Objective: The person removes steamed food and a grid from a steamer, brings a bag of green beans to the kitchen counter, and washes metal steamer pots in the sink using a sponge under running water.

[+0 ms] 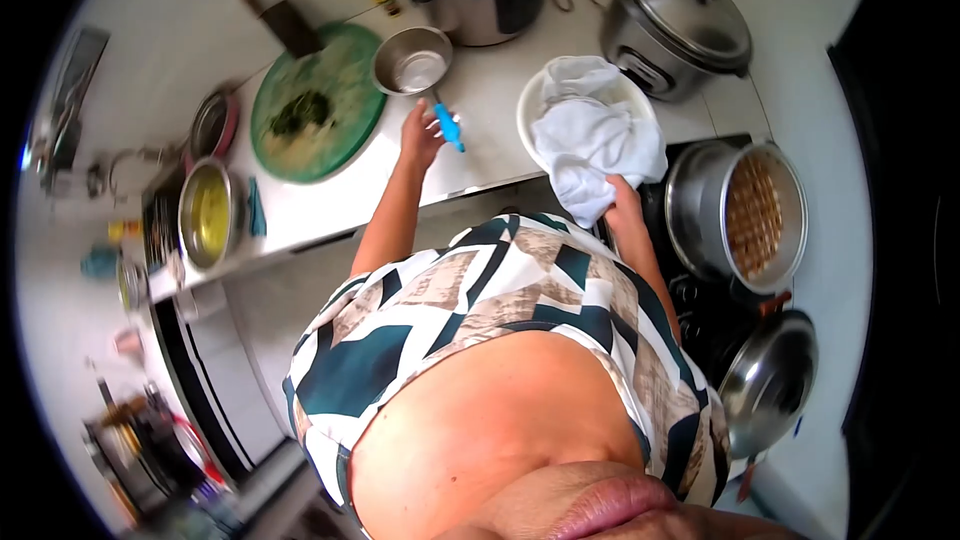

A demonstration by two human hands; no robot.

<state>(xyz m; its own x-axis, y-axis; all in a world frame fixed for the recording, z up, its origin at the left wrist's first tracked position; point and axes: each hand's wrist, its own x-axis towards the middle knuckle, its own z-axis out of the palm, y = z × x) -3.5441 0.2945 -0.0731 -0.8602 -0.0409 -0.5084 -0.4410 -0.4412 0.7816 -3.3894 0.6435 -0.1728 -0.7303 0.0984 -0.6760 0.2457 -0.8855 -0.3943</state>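
Pinching the near edge of a soft, floppy white cloth (595, 148) spilling over a bowl (527, 122), the right hand (624, 204) has a decent hold imo, while further up the surface (490, 130) the left hand (417, 140) is at the blue handle (449, 128) of a light-looking pan (418, 70), best grab spot, can't tell if gripping.

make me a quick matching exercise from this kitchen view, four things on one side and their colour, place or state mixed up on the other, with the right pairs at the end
Things
1. chopping board
2. small pan handle
3. cloth
4. open metal pot

Colour, place or state
A. white, gripped by the right hand
B. over the stove, with brown contents
C. green, lying on the counter
D. bright blue, beside the fingers of the left hand

Right pairs
1-C, 2-D, 3-A, 4-B
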